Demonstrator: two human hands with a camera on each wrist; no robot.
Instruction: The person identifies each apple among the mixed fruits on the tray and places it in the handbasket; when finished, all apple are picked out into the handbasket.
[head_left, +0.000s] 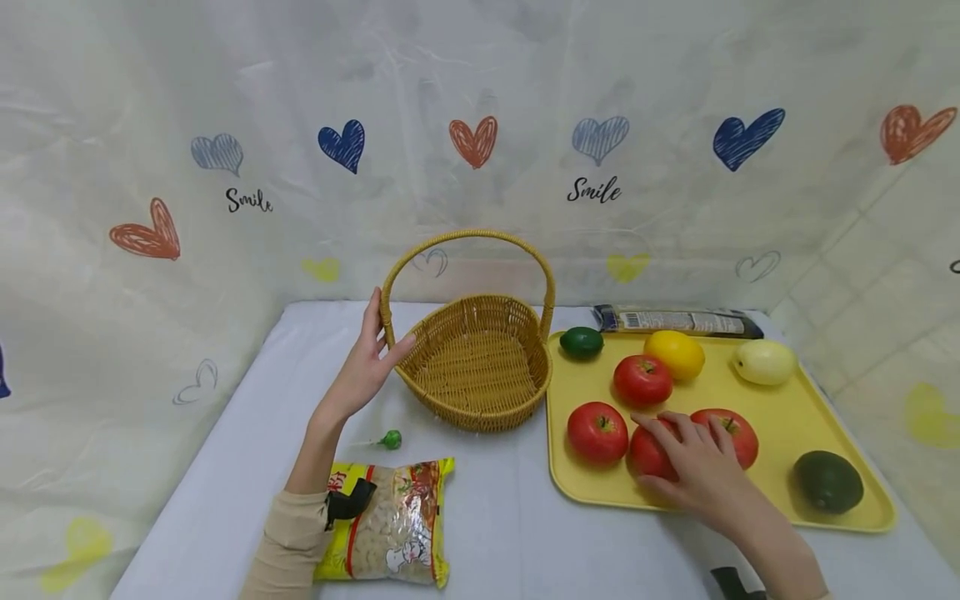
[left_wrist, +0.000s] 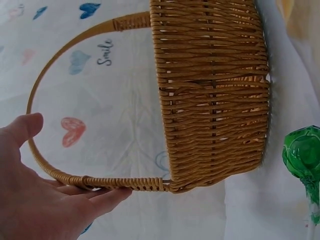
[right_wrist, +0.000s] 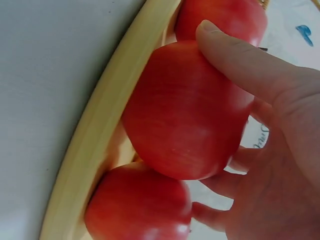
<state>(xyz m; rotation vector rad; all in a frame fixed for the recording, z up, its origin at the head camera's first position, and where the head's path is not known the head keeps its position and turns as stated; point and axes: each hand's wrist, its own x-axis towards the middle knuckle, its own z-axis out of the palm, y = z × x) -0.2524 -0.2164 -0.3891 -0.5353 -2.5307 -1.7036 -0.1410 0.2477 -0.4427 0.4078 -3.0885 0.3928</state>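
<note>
My left hand (head_left: 363,371) touches the left side of the yellow wicker basket (head_left: 480,412), its straight fingers along the arched handle (left_wrist: 115,183) and the thumb spread apart. In the left wrist view, the handle passes between thumb and fingers. My right hand (head_left: 697,462) is over the yellow tray (head_left: 780,408), holding a red apple (right_wrist: 187,112) with the thumb on one side and fingers on the other. Close by in the tray are more red apples: one on the left (head_left: 597,433), one behind (head_left: 642,381) and one partly under the fingers (head_left: 738,433).
Also in the tray are a yellow lemon (head_left: 675,355), a small green fruit (head_left: 581,342), a pale fruit (head_left: 765,362) and a dark green avocado (head_left: 828,482). A dark packet (head_left: 678,322) lies behind it. A green lollipop (head_left: 391,439) and a snack bag (head_left: 397,525) lie before the basket.
</note>
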